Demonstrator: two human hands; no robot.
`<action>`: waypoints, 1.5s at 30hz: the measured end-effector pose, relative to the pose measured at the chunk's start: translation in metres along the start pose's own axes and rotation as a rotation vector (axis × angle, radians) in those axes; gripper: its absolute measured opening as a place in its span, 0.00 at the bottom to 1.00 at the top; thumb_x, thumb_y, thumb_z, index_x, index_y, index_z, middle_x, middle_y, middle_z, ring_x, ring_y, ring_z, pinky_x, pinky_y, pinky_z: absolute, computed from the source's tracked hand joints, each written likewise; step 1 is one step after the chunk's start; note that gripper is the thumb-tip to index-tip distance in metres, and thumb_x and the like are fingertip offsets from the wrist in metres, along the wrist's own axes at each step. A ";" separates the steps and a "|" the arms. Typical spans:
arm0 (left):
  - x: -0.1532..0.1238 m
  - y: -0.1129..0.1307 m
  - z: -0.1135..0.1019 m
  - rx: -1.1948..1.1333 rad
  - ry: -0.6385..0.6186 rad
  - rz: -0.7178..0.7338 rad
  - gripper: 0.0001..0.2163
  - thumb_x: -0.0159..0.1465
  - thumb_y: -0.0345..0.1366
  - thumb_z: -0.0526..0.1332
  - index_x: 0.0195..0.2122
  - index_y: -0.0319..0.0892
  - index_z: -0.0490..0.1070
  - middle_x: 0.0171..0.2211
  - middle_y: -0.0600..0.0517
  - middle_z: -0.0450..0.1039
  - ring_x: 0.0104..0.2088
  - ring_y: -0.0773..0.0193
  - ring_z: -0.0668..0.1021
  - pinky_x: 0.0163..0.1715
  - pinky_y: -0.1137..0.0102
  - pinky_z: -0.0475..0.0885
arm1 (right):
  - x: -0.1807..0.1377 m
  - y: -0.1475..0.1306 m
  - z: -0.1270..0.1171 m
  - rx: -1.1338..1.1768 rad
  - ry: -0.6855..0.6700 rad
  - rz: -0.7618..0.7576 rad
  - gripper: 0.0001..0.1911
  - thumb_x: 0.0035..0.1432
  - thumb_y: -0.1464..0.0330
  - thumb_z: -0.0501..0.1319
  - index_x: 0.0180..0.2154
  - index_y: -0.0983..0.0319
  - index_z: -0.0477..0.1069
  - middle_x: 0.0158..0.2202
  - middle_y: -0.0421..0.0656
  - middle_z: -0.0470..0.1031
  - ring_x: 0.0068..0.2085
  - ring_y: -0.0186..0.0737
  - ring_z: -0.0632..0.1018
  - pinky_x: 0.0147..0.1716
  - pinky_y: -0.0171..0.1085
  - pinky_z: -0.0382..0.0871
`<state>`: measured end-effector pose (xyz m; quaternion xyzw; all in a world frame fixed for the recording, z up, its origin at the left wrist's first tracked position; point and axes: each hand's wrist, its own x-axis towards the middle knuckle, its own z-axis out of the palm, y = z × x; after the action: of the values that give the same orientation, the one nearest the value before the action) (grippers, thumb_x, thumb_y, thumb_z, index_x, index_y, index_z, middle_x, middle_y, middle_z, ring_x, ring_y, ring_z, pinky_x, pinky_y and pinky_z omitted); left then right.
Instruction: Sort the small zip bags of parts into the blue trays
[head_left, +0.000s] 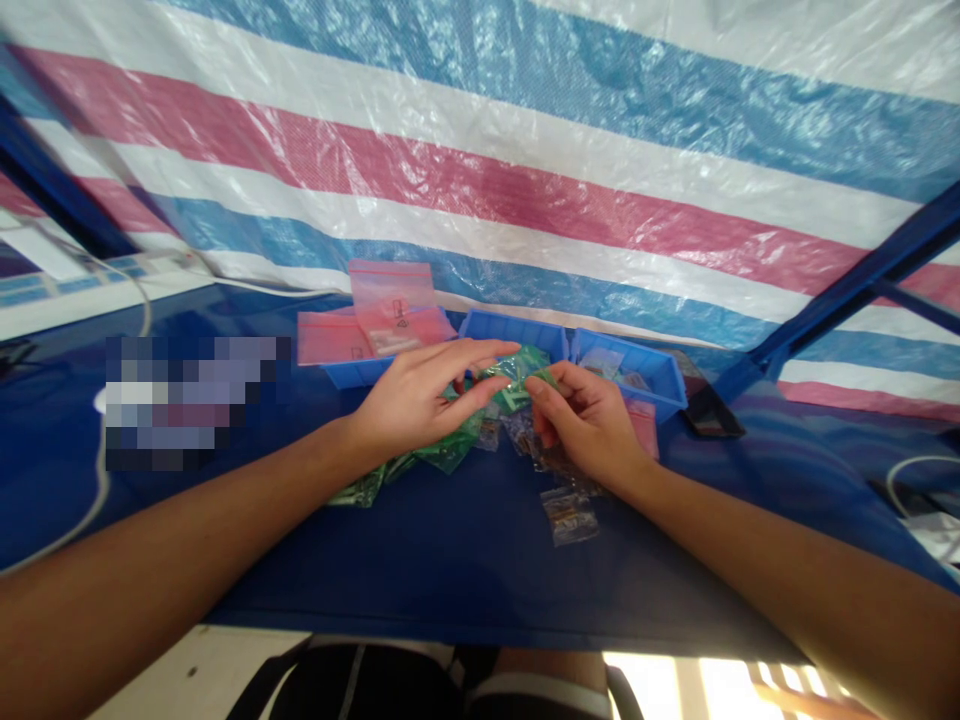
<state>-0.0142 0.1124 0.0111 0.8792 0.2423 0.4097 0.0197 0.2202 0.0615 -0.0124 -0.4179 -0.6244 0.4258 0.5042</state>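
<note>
My right hand (589, 418) pinches a small green plastic bag (516, 370) between thumb and fingers, above the table. To the left, my left hand (420, 395) reaches toward the same bag with thumb and fingers apart; whether its fingertips touch the bag is hard to tell. More green bags (448, 450) lie in a heap under my left hand. Small clear bags with brown and metallic-looking pieces inside lie partly hidden beneath my right hand, and one clear bag (570, 517) rests nearer to me.
Behind my hands stand a left blue bin (346, 377) topped with pink zip bags (391, 300), a middle blue bin (517, 325) and a right blue bin (670, 385) holding clear bags. A dark phone-like device (705, 402) lies at right. Striped sheeting (480, 180) hangs behind the blue table (420, 570).
</note>
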 end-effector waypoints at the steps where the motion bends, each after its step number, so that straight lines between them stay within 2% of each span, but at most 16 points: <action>1: 0.000 0.000 0.000 -0.010 -0.025 -0.005 0.19 0.74 0.42 0.66 0.64 0.43 0.74 0.49 0.47 0.84 0.38 0.65 0.83 0.42 0.73 0.79 | 0.000 0.000 0.000 0.000 0.005 0.005 0.20 0.69 0.48 0.67 0.36 0.57 0.73 0.22 0.36 0.74 0.19 0.33 0.72 0.17 0.33 0.62; 5: 0.002 -0.001 -0.001 -0.051 -0.057 0.023 0.26 0.70 0.42 0.71 0.67 0.42 0.71 0.60 0.41 0.76 0.53 0.57 0.82 0.57 0.64 0.80 | 0.001 -0.001 -0.001 0.013 0.015 0.027 0.21 0.69 0.48 0.67 0.35 0.58 0.72 0.22 0.35 0.74 0.19 0.33 0.71 0.17 0.33 0.61; 8: 0.003 -0.001 -0.001 -0.077 -0.065 0.089 0.27 0.67 0.41 0.74 0.65 0.43 0.73 0.62 0.41 0.75 0.61 0.52 0.79 0.65 0.58 0.76 | 0.002 -0.001 0.000 0.032 0.029 0.047 0.23 0.67 0.47 0.68 0.34 0.58 0.71 0.22 0.35 0.74 0.19 0.32 0.71 0.18 0.32 0.61; 12: 0.004 -0.002 0.000 -0.089 -0.041 0.142 0.22 0.66 0.37 0.75 0.60 0.45 0.77 0.62 0.41 0.74 0.62 0.52 0.79 0.62 0.59 0.79 | 0.003 0.000 0.000 0.048 0.046 0.066 0.23 0.66 0.46 0.69 0.33 0.59 0.72 0.21 0.35 0.73 0.18 0.31 0.70 0.18 0.31 0.60; 15: 0.004 -0.002 0.000 -0.070 -0.076 0.119 0.24 0.64 0.36 0.76 0.61 0.46 0.77 0.66 0.40 0.71 0.63 0.50 0.78 0.63 0.55 0.79 | 0.003 0.000 0.000 0.052 0.050 0.077 0.24 0.66 0.46 0.68 0.33 0.59 0.72 0.20 0.35 0.73 0.18 0.31 0.70 0.17 0.31 0.58; 17: 0.004 -0.004 0.000 -0.054 -0.090 0.114 0.22 0.67 0.33 0.72 0.61 0.46 0.77 0.66 0.41 0.72 0.64 0.51 0.78 0.64 0.55 0.78 | 0.003 0.001 0.000 0.050 0.043 0.089 0.24 0.66 0.45 0.68 0.33 0.58 0.72 0.20 0.35 0.73 0.18 0.32 0.70 0.17 0.32 0.58; 21: 0.003 -0.006 -0.002 -0.063 -0.070 0.165 0.14 0.72 0.28 0.65 0.57 0.46 0.80 0.57 0.44 0.80 0.59 0.57 0.81 0.62 0.62 0.78 | 0.002 0.000 0.000 0.039 0.015 0.088 0.24 0.66 0.44 0.67 0.35 0.58 0.72 0.21 0.35 0.74 0.18 0.34 0.71 0.17 0.32 0.60; 26: 0.004 -0.002 -0.004 -0.082 -0.021 0.170 0.10 0.73 0.32 0.66 0.53 0.44 0.82 0.48 0.46 0.84 0.47 0.63 0.85 0.51 0.71 0.80 | 0.002 -0.002 0.000 0.105 0.002 0.063 0.22 0.69 0.47 0.66 0.52 0.55 0.73 0.24 0.34 0.75 0.21 0.35 0.73 0.19 0.33 0.62; 28: 0.004 0.000 -0.003 -0.081 -0.014 0.153 0.09 0.74 0.34 0.66 0.53 0.44 0.82 0.45 0.47 0.84 0.42 0.65 0.85 0.46 0.74 0.79 | 0.001 -0.004 0.000 0.118 0.002 0.044 0.22 0.70 0.46 0.65 0.54 0.54 0.73 0.25 0.34 0.75 0.21 0.35 0.73 0.20 0.33 0.63; 30: 0.003 0.001 -0.001 -0.059 -0.001 0.131 0.09 0.74 0.36 0.66 0.53 0.43 0.82 0.42 0.48 0.85 0.38 0.66 0.84 0.43 0.74 0.79 | 0.001 -0.005 0.000 0.096 -0.008 0.029 0.22 0.71 0.44 0.62 0.46 0.56 0.75 0.24 0.35 0.75 0.21 0.35 0.72 0.21 0.34 0.63; 33: 0.000 0.000 0.001 -0.006 0.025 0.099 0.10 0.74 0.38 0.66 0.53 0.42 0.81 0.39 0.49 0.85 0.34 0.67 0.83 0.40 0.75 0.78 | -0.001 -0.005 -0.001 0.041 -0.033 0.003 0.26 0.71 0.43 0.60 0.34 0.57 0.72 0.23 0.37 0.74 0.21 0.34 0.72 0.21 0.35 0.64; 36: -0.002 -0.001 0.002 0.005 0.021 0.079 0.12 0.74 0.39 0.66 0.56 0.42 0.79 0.40 0.50 0.85 0.34 0.67 0.83 0.39 0.75 0.78 | -0.001 -0.004 0.000 0.016 -0.021 0.012 0.23 0.68 0.44 0.65 0.36 0.57 0.73 0.23 0.36 0.74 0.20 0.34 0.72 0.19 0.34 0.63; 39: -0.002 0.000 0.001 -0.002 -0.007 0.044 0.19 0.73 0.41 0.68 0.62 0.44 0.75 0.44 0.49 0.83 0.36 0.66 0.83 0.41 0.74 0.79 | 0.000 -0.002 0.001 -0.001 -0.004 0.022 0.23 0.68 0.45 0.66 0.34 0.57 0.73 0.22 0.36 0.74 0.19 0.34 0.71 0.18 0.34 0.62; 42: 0.001 0.001 -0.002 -0.030 -0.032 0.034 0.29 0.68 0.42 0.72 0.68 0.45 0.70 0.54 0.44 0.79 0.46 0.60 0.83 0.48 0.69 0.81 | 0.000 -0.001 0.001 -0.024 0.007 0.028 0.24 0.69 0.45 0.66 0.31 0.58 0.72 0.21 0.37 0.74 0.18 0.34 0.71 0.18 0.34 0.61; 45: 0.004 0.000 -0.003 -0.079 -0.060 0.094 0.32 0.65 0.43 0.76 0.68 0.45 0.70 0.62 0.40 0.74 0.60 0.51 0.79 0.62 0.60 0.78 | -0.001 -0.001 0.000 -0.041 0.013 0.039 0.25 0.67 0.45 0.67 0.30 0.58 0.72 0.20 0.37 0.74 0.18 0.35 0.71 0.17 0.34 0.60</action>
<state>-0.0141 0.1140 0.0156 0.9000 0.1837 0.3930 0.0424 0.2206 0.0606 -0.0115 -0.4430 -0.6216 0.4198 0.4910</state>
